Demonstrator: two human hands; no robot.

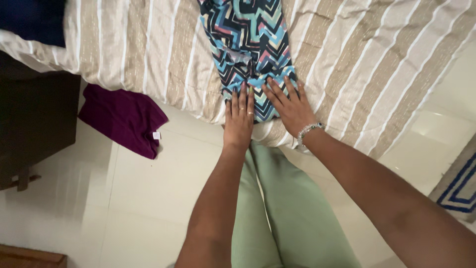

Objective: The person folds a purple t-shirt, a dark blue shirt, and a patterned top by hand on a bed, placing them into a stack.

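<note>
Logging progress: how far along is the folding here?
Done: the zigzag garment lies on the striped bedspread as a narrow strip, apparently folded lengthwise. In hand: the left hand and right hand press flat, fingers spread, on its near end at the bed edge. Left: probably the crosswise fold, as the strip runs long up the bed. A purple garment hangs unfolded off the bed's edge.

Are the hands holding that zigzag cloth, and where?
Nothing is gripped. The left hand and right hand lie flat, fingers spread, pressing on the near end of the zigzag cloth spread on the striped bed cover.
</note>
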